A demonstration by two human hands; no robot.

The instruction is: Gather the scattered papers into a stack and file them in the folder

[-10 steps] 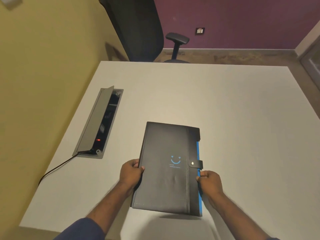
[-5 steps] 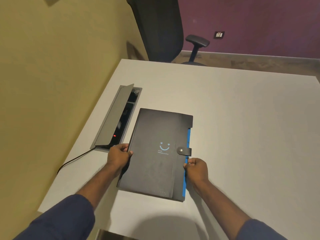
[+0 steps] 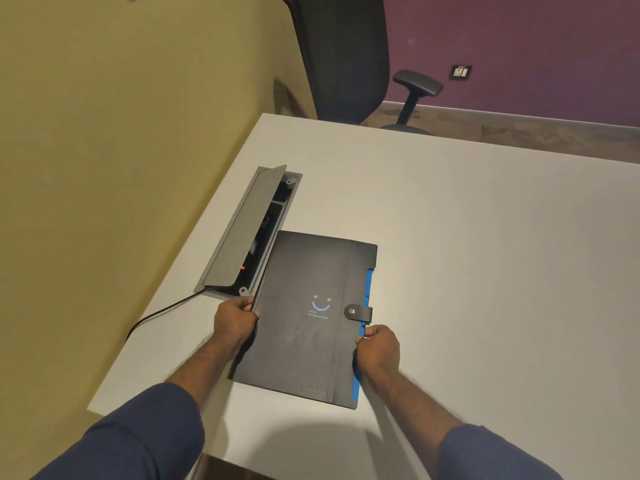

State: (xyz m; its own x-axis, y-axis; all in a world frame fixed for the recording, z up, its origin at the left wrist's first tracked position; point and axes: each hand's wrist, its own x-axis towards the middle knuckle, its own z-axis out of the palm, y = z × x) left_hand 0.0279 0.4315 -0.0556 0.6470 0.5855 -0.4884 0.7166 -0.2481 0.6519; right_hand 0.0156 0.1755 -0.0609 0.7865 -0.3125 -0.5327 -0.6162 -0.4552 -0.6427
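From the head camera, the black folder (image 3: 304, 317) lies strapped shut on the table (image 3: 485, 254), left hand (image 3: 235, 320) and right hand (image 3: 379, 348) each pinching a long edge. No loose papers show, so filing looks done.

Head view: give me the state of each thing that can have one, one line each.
folder: closed, lying on the table, blue edge showing on its right side
snap strap: fastened over the folder's right edge
left hand: grip on the folder's left edge
right hand: grip on the folder's right edge
cable box lid: flipped open
red light in the box: lit
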